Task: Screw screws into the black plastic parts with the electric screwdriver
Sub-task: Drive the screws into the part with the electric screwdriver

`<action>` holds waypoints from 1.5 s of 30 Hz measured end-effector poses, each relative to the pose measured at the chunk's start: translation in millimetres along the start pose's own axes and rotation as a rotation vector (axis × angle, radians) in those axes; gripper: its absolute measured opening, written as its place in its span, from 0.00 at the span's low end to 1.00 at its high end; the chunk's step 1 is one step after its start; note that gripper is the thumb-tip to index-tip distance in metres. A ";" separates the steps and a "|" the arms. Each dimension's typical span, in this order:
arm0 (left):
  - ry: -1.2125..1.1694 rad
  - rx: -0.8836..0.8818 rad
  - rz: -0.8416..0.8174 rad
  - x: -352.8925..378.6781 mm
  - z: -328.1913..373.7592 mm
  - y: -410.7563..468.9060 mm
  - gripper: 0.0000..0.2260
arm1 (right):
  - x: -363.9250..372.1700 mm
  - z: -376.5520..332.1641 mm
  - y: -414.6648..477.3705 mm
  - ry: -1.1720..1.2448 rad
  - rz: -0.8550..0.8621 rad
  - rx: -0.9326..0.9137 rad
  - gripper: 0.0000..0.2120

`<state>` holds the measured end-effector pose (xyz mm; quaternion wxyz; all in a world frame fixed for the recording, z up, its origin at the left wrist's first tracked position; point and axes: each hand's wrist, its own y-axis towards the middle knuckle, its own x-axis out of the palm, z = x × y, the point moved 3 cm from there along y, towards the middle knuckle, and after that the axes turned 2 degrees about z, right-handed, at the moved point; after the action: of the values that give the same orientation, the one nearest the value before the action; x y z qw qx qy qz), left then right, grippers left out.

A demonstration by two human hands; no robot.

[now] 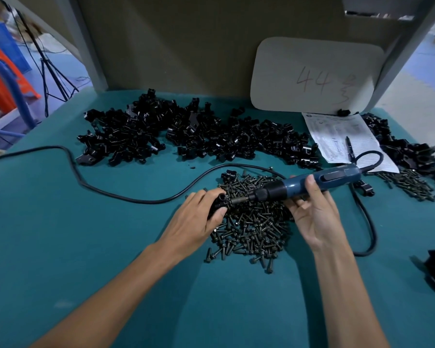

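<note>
Blue-bodied, the corded electric screwdriver (319,180) lies nearly level in my right hand (312,217), fingers wrapped round its barrel. Its bit points left at the small black plastic part (220,200) that my left hand (201,212) grips over the dark screw pile (251,227), mid-surface on the teal mat (86,247).

The teal table (60,234) carries a long heap of black plastic parts (186,136) along its back, a pile of screws (251,232) at centre, a black cable (86,182) winding left, and a paper sheet (337,136) at right.
</note>
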<state>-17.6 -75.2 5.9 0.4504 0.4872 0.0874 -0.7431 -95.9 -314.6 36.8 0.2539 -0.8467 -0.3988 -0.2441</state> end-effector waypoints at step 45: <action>0.122 0.045 -0.001 -6.1 10.0 -6.0 0.23 | -9.9 3.2 0.9 -0.136 -0.079 0.017 0.18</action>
<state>-27.9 -73.9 14.1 0.4326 0.5416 0.0983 -0.7141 -100.1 -318.6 28.1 0.2237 -0.8427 -0.4503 -0.1926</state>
